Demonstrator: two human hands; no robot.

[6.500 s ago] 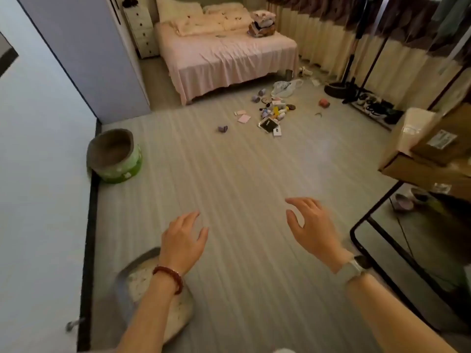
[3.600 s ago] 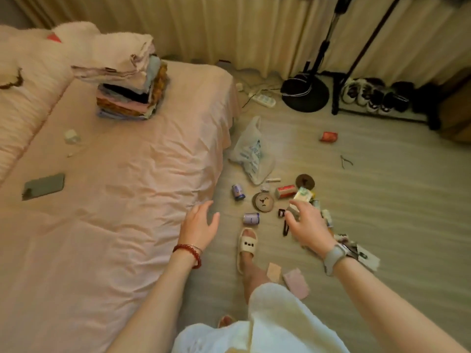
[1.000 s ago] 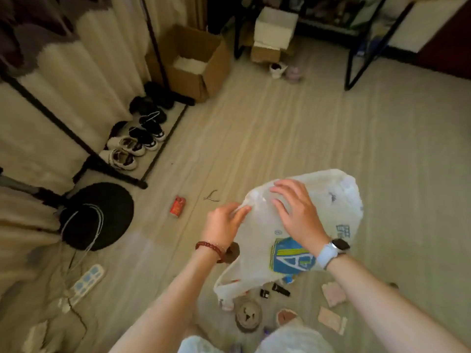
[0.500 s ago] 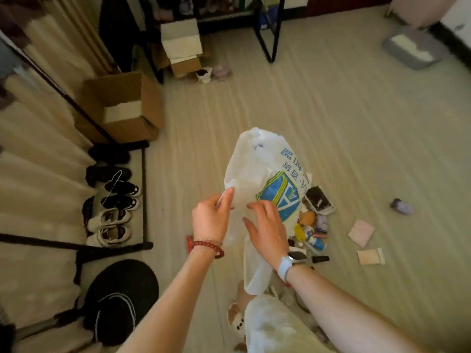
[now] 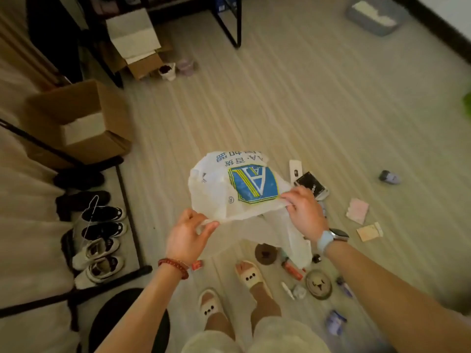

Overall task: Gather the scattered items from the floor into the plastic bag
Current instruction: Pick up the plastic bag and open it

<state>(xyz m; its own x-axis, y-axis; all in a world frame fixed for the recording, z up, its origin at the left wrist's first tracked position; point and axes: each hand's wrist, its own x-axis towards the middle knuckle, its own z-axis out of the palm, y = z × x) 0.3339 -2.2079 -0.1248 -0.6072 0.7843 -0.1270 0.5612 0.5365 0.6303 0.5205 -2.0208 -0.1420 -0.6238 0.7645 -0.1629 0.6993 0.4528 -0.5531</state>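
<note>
A white plastic bag [image 5: 216, 194] with a blue logo hangs in the air in front of me. My left hand [image 5: 187, 236] pinches its rim on the left, and my right hand [image 5: 303, 211] grips the rim on the right, stretching the mouth between them. Scattered items lie on the floor below and to the right: a black packet [image 5: 312, 186], a white stick [image 5: 295, 170], a pink card [image 5: 358, 210], a tan card [image 5: 368, 233], a round tin [image 5: 318, 284], a red tube [image 5: 293, 270], a purple item [image 5: 388, 177] and a small red item [image 5: 197, 264].
My slippered feet [image 5: 251, 276] stand among the items. A shoe rack [image 5: 102, 238] with several shoes runs along the left beside curtains. Cardboard boxes [image 5: 76, 123] sit at the upper left, a black frame leg [image 5: 226, 24] at the top, a grey tray [image 5: 374, 14] far right.
I walked from across the room to the pile and picked up the bag. In the last second my hands moved apart along the rim, spreading the bag's mouth wider.
</note>
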